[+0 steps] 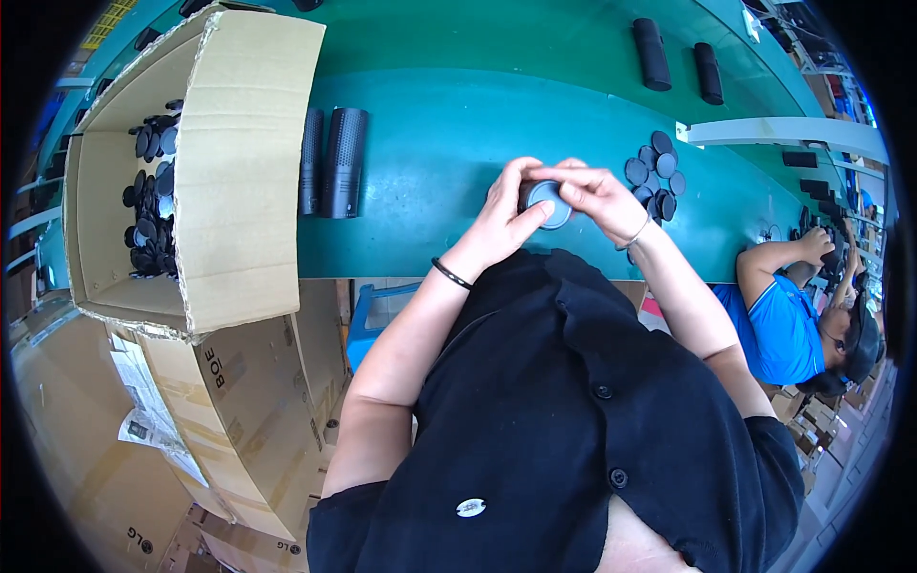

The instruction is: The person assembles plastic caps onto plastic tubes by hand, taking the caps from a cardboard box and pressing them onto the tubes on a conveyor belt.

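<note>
The short-sleeved top (516,411) is black, with dark buttons (602,392) and a pale oval badge (471,508); left wristband (452,273) black, right bracelet (633,236) silvery.

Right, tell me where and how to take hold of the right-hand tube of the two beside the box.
Probably best around the middle of the tube, from the right: it is long and round, its twin and the box crowd its left, and table shows to its right.

bright, even light; strongly curved edges

Dark cylinder (524,197) behind its grey cap (559,215), mostly hidden by left hand (503,212) and right hand (607,202)
</note>
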Motion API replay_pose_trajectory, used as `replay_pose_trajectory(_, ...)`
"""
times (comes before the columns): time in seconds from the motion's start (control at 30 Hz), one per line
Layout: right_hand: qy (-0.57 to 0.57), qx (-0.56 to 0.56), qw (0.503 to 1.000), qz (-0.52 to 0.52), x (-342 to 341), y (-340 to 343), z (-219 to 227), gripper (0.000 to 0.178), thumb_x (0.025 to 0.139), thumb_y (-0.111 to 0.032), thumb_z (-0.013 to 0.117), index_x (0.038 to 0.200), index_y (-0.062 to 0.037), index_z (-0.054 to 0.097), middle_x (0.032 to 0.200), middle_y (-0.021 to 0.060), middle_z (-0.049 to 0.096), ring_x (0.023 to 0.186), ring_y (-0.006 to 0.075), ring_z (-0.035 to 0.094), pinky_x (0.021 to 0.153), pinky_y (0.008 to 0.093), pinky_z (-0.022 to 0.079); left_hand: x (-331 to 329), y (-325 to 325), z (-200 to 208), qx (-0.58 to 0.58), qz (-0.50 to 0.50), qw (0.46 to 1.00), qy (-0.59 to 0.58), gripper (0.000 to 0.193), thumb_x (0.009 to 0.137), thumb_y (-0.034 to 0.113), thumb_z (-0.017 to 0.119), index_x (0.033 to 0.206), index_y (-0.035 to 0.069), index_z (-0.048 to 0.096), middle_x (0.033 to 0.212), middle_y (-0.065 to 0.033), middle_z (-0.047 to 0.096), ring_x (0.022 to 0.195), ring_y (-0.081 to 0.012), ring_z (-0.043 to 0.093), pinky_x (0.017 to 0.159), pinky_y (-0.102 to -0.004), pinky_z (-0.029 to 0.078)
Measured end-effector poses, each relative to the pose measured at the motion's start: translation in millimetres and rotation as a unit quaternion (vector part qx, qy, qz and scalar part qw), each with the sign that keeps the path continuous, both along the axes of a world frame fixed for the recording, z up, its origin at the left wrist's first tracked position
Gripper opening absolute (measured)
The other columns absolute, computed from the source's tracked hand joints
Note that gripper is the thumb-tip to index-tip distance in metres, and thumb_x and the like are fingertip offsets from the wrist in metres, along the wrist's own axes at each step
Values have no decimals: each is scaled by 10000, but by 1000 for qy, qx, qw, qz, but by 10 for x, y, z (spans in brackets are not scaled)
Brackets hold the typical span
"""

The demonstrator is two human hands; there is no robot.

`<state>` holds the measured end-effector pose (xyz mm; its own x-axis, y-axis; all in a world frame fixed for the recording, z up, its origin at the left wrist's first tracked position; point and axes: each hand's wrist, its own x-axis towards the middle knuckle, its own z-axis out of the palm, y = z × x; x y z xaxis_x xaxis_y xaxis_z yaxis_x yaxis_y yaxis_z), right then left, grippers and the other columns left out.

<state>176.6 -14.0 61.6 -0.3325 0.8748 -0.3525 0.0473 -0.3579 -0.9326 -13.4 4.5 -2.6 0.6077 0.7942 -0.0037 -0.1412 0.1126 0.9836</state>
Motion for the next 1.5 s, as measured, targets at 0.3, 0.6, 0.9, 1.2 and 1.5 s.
replay_pose_trajectory(0.3, -34, -114, 993, 1, -69, 5, 170, 395, 880, -268, 628, 1234, -98, 592, 1142, 52, 541, 953, 173, 599, 629, 266, 585, -13, -9, 21, 88, -28, 994, 54, 746, 774, 315, 683, 1360, 53, 305, 1258, -205, 464, 1163, -363, 455, 997, -454, 347)
replay_pose_trajectory(0.6, 64, -243, 968, 9, 12, 38, 191, 366, 885, -245, 634, 1234, -141, 598, 1095, 72, 562, 968, 195, 606, 698, 324, 589, 85, -46, 141, 143, 12, 983, 114, 846, 689, 362, 756, 1355, 74, 322, 1261, -191, 470, 1184, -340, 453, 1003, -449, 346)
replay_pose_trajectory(0.9, 95, -206, 974, 26, 24, 61, 115, 420, 869, -127, 644, 1276, -104, 546, 1157, 66, 556, 1000, 190, 600, 743, 294, 579, 17, -10, 62, 72, 3, 995, 66, 821, 659, 368, 780, 1312, 74, 378, 1220, -174, 507, 1160, -367, 476, 990, -479, 353)
replay_pose_trajectory(1.2, 70, -155, 985, 20, 100, 198, 54, 483, 810, -48, 680, 1271, -118, 551, 1215, 73, 510, 1029, 206, 581, 755, 317, 581, 153, 254, 84, 33, 5, 999, 26, 853, 652, 398, 787, 1322, 77, 368, 1257, -200, 460, 1205, -390, 428, 994, -487, 346)
replay_pose_trajectory(1.5, -281, 131, 949, -47, 1030, 1423, -98, 531, 741, 50, 663, 1229, -146, 588, 1275, 122, 433, 1023, 244, 578, 819, 336, 541, -87, 2716, 407, 198, 472, 833, 211, 760, 697, 277, 735, 1277, -38, 358, 1240, -233, 403, 1148, -397, 394, 977, -465, 343)
